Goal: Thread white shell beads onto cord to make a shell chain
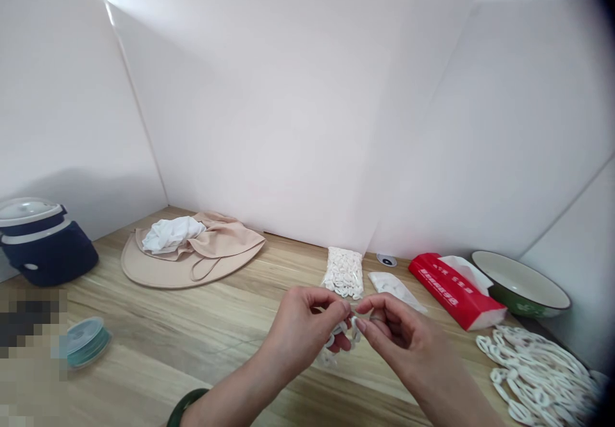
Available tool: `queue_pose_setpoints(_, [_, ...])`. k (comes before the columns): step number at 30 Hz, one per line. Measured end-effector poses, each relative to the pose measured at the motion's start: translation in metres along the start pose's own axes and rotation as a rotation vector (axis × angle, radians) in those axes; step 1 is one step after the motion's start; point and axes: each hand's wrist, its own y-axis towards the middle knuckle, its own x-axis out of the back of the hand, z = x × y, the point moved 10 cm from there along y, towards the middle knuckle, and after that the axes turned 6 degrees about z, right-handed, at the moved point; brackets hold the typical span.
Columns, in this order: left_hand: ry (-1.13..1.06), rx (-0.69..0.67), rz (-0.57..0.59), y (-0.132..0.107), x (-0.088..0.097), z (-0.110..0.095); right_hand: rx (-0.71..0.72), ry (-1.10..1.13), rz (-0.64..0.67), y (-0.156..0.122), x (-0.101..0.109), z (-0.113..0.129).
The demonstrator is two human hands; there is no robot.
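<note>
My left hand and my right hand meet above the wooden tabletop, and their fingers pinch a short chain of white plastic links. The chain hangs down from between my hands, and my fingers hide part of it. My right fingertips hold the link at its upper end. A clear bag of loose white links lies just beyond my hands. A long pile of joined white links lies to the lower right. A green bangle circles my left wrist.
A red tissue pack and a green enamel basin stand at right, beside a flat white bag. At left are a teal thread spool, a navy container and a beige cloth. White panels surround the table.
</note>
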Motion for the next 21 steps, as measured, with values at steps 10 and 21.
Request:
queue_pose_setpoints(10, [0.073, -0.027, -0.013, 0.001, 0.002, 0.005, 0.247, -0.601, -0.09, -0.009, 0.001, 0.026])
queue_pose_setpoints(21, [0.307, -0.13, -0.09, -0.002, 0.012, 0.003, 0.558, -0.972, -0.389, -0.037, -0.016, 0.065])
